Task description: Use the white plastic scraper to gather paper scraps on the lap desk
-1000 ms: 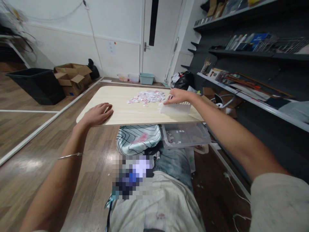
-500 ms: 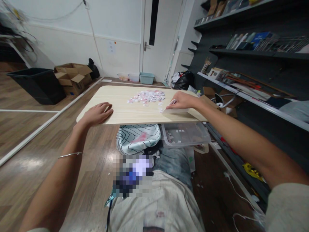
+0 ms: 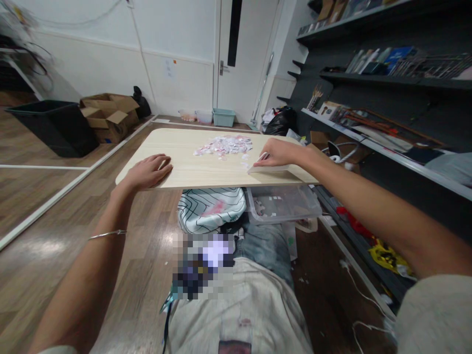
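Note:
A pale wooden tabletop point(image 3: 177, 169) stretches across in front of me. A heap of small white and pink paper pieces point(image 3: 230, 145) lies toward its far side, with a few loose bits near my right hand. My left hand point(image 3: 149, 171) rests on the near left part of the tabletop, fingers laid out and holding nothing. My right hand point(image 3: 275, 151) is closed on a thin white card point(image 3: 271, 169), whose lower edge is low over or on the wood; contact cannot be made out. Below the near edge sits a clear plastic bin point(image 3: 287, 209) with some white pieces in it.
A patterned white cloth-like item point(image 3: 210, 209) with a pink stain is beside the bin. Dark shelves point(image 3: 391, 108) with goods run along the right. To the left stand a black bin point(image 3: 55, 128) and cardboard boxes point(image 3: 110, 115). White cables point(image 3: 363, 290) lie on the floor.
Both hands keep nearly the same places on the tabletop, and the card is still in my right hand. The view has shifted slightly.

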### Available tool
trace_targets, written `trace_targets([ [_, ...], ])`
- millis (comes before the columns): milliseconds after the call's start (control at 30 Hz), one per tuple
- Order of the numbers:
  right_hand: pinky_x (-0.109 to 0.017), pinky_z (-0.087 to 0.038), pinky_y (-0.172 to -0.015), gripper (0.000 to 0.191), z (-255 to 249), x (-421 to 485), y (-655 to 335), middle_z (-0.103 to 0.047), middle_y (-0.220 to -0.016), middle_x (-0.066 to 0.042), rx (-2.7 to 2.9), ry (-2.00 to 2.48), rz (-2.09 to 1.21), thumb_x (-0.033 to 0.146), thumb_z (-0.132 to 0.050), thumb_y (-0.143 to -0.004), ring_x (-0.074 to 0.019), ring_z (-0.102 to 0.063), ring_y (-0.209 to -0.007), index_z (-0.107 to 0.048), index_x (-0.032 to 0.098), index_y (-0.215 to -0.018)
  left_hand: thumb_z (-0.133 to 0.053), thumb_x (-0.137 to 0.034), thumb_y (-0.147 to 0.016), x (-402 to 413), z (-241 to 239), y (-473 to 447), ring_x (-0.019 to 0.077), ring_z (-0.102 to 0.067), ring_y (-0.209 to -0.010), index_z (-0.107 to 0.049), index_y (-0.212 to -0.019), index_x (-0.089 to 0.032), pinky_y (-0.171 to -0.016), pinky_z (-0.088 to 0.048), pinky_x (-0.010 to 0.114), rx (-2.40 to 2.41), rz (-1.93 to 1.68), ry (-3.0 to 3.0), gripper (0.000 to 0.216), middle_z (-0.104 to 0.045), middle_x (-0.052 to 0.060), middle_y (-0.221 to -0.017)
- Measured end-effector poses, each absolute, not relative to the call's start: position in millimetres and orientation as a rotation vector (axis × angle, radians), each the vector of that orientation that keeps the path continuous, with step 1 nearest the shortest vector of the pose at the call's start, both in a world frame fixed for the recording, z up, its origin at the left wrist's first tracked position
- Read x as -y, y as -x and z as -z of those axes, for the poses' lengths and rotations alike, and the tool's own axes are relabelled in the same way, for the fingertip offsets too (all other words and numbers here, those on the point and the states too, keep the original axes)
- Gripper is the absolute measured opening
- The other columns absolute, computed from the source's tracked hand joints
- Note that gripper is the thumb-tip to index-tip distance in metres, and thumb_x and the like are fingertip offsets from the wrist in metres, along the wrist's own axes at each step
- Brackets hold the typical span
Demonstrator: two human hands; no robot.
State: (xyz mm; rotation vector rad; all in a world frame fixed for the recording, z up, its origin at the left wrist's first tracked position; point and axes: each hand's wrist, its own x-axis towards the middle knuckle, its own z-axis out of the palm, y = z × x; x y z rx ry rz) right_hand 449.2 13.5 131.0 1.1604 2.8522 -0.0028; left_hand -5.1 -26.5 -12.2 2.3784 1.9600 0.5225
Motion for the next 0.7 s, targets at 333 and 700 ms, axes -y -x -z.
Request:
trace_targets([
  [333,-0.032,-0.031,-0.064,0.071,-134.3,-11.7,-497.4,-0.059,-0.055,-0.003,-2.855,-1.295,0.253,0.085,-0.068,-0.077,-0.0151,-0.048,-0.062,-0.077,0.015,-0.068,-0.031,-0.066,-0.1,24.7,12.2,5.7,0.0331,-0.055,-0.145,-0.063,-0.143,-0.023,-0.121,-0.042,0.045,-1.976,-0.506,-2.37,0.069,-0.062,0.012,-0.157],
  [700,-0.034,-0.041,-0.073,0.073,-128.8,-27.7,-439.6,-0.07,-0.073,-0.01,-2.871,-1.308,0.175,0.079,-0.072,-0.084,-0.0199,-0.057,-0.079,-0.08,0.007,-0.092,-0.039,-0.053,-0.106,28.4,3.6,3.6,0.035,-0.052,-0.146,-0.059,-0.146,-0.01,-0.123,-0.039,0.045,-1.923,-0.45,-2.369,0.062,-0.057,0.02,-0.161],
])
